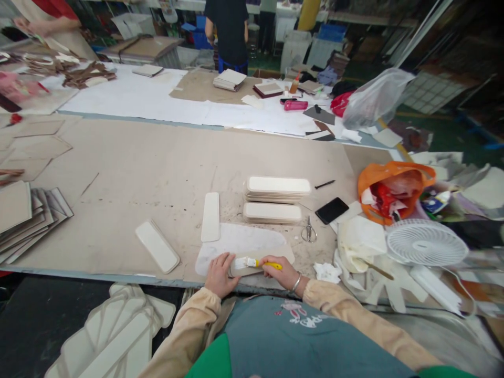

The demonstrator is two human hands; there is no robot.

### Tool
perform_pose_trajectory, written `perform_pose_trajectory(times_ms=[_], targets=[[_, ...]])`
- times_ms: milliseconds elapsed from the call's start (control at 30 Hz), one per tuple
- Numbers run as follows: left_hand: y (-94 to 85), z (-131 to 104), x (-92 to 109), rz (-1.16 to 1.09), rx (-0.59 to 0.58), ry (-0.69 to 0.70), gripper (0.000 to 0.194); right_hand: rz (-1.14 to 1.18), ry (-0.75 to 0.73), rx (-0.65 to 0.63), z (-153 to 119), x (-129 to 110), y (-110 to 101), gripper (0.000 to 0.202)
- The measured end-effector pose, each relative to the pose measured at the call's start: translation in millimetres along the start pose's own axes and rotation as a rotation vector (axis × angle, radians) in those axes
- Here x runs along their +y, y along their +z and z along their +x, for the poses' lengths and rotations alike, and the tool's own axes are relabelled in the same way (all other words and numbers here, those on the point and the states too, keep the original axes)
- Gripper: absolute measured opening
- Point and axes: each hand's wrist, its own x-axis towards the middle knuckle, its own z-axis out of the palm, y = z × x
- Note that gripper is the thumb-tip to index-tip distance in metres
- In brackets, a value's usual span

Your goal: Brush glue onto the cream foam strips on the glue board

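My right hand (280,270) is closed round the yellow handle of a brush (270,264). The brush's pale bristles lie over a rounded strip (240,270) near the table's front edge. At the strip's left end rests my left hand (221,274), its fingers close together and pointing forward; whether they grip the strip is hard to tell. Beneath both lies a whitish sheet (244,239) with rounded ends. A single cream strip (210,217) touches the sheet's upper left. Two stacks of similar strips, a rear stack (279,185) and a front stack (272,211), stand just beyond the sheet.
Scissors (309,231), a black phone (332,210) and a white fan (427,242) are on the right, with an orange bag (394,189) behind. More strips (157,245) lie left. Grey panels (27,220) are stacked far left. Other people stand beyond the tables.
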Motion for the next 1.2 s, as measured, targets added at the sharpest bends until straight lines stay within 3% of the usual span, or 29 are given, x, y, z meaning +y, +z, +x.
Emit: perform_pose_trajectory(times_ms=[367,533,667,933,1067,1200], targets=[[5.0,0.9,-5.6,0.055,0.009,0.050,0.063,-0.069,0.063,0.270,-48.8,21.8,-75.4,0.025],[5.1,-0.6,-6.4,0.049,0.014,0.051,0.064,-0.108,0.071,0.337,-60.8,25.3,-88.8,0.026],[2.3,-2.2,-5.0,0.030,-0.008,0.042,0.067,-0.076,0.037,0.282,-60.0,15.1,-72.5,0.025],[-1.7,-2.9,-1.7,0.007,-0.018,0.022,0.068,-0.072,-0.127,-0.141,-21.8,-19.8,-3.6,0.022],[-1.3,-2.8,-2.3,-0.008,-0.019,0.029,0.068,-0.177,-0.231,-0.181,-6.5,-23.0,13.1,0.020],[-2.3,-2.8,-1.7,0.002,-0.024,0.031,0.066,-0.204,-0.212,-0.151,-7.5,-14.5,10.2,0.021]])
